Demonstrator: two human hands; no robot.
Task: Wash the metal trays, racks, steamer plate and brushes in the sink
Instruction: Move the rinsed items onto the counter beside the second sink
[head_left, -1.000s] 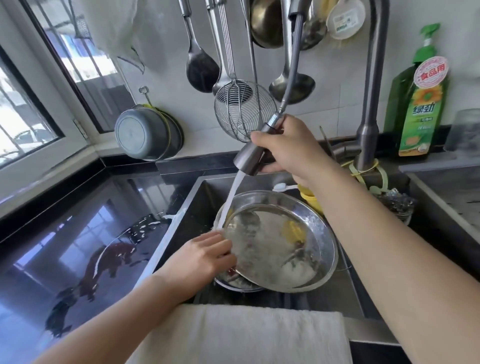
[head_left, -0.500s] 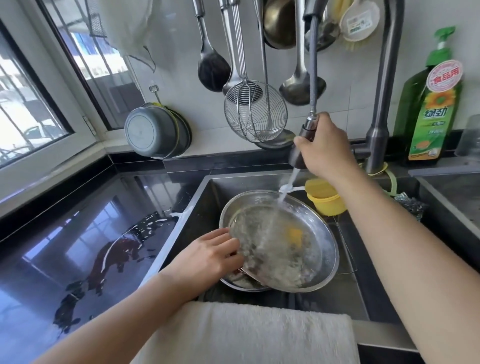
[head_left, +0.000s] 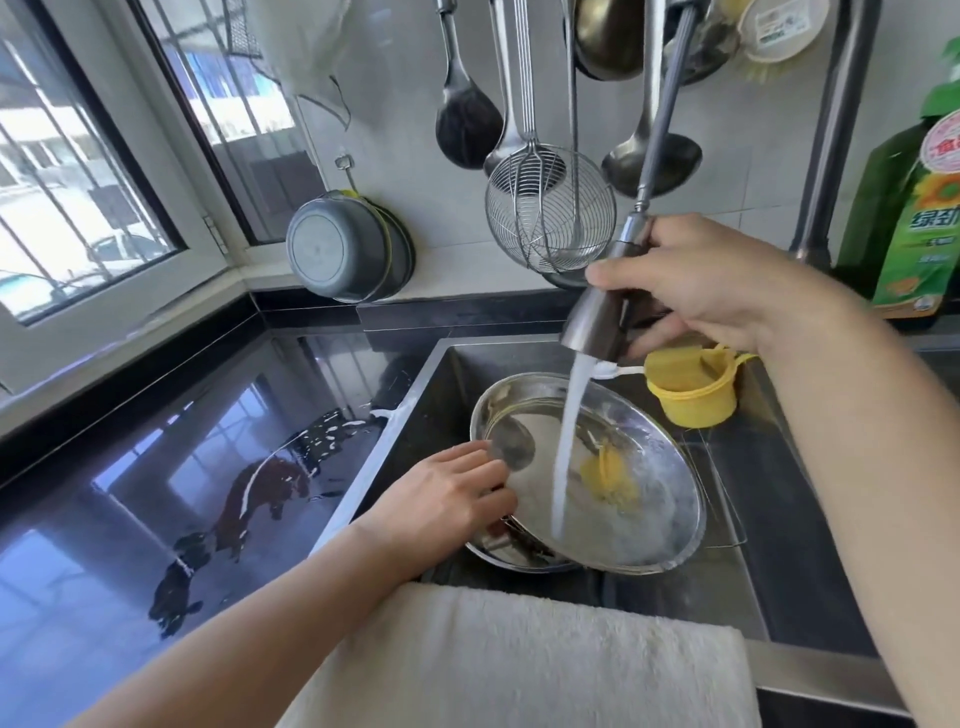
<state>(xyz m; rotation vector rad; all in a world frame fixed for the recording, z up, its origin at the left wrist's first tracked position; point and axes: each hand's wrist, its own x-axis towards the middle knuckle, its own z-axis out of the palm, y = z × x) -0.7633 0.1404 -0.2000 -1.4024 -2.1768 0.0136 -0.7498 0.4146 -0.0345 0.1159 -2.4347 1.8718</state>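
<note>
Round metal tray (head_left: 623, 499) sits tilted in the sink (head_left: 779, 545), resting on another metal piece beneath. Left hand (head_left: 447, 504) grips the tray's near-left rim. Right hand (head_left: 711, 286) is wrapped round the sprayer (head_left: 602, 312), held above the tray; water (head_left: 569, 447) falls onto the tray's inside. Yellow cup (head_left: 691, 387) sits behind. White towel (head_left: 519, 665) lies over the sink's front edge. Black table (head_left: 156, 493) lies left.

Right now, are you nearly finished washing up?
Not yet. Nothing visibly sits washed aside. The right hand grips the pull-out sprayer, rinsing the round metal tray, which the left hand tilts inside the sink. Another metal piece waits underneath; racks and brushes aren't clearly visible.
</note>
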